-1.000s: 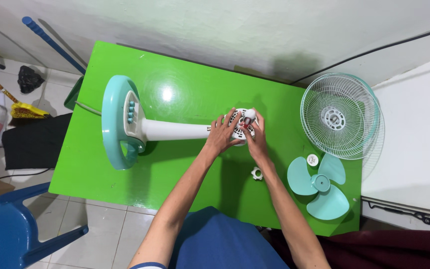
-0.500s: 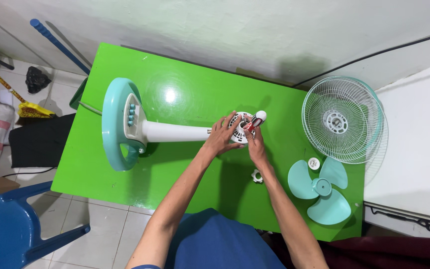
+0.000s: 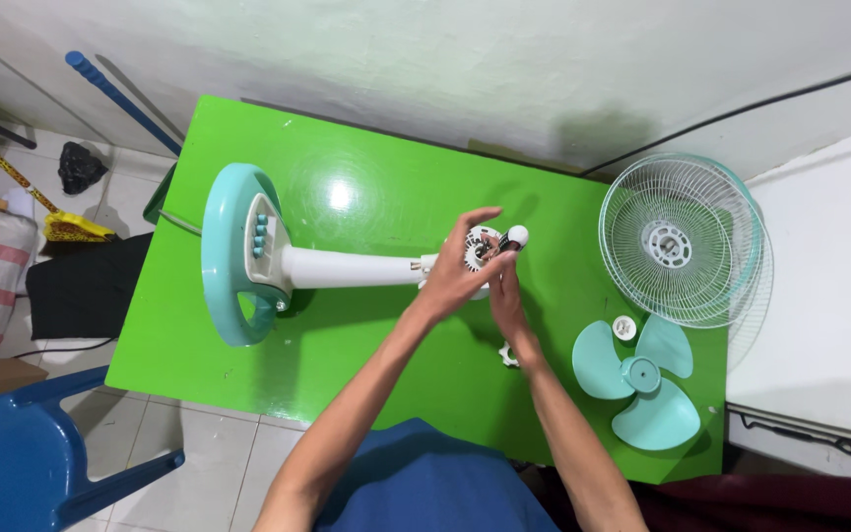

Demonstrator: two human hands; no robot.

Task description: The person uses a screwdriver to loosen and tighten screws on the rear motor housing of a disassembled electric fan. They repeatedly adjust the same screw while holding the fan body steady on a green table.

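A standing fan lies on its side on the green table (image 3: 366, 197), with its teal base (image 3: 238, 256) at the left and its white pole (image 3: 347, 268) pointing right. My left hand (image 3: 453, 276) wraps the bare motor head (image 3: 477, 248) at the pole's end, with the index finger raised. My right hand (image 3: 507, 296) reaches up beside it and pinches a small white knob (image 3: 517, 234) on the motor's far side. A small white part (image 3: 507, 355) lies on the table under my right wrist.
The wire fan grille (image 3: 682, 236) lies at the table's right end. The teal blade (image 3: 637, 379) and a white cap (image 3: 624, 327) lie in front of the grille. A blue plastic chair (image 3: 12, 443) stands at lower left. A blue pole (image 3: 115, 99) and a yellow dustpan (image 3: 66, 229) are by the wall.
My right hand's fingers have slid from the motor's face up to the white knob. My left hand has opened a little on the motor, its index finger lifted. The fan has not moved.
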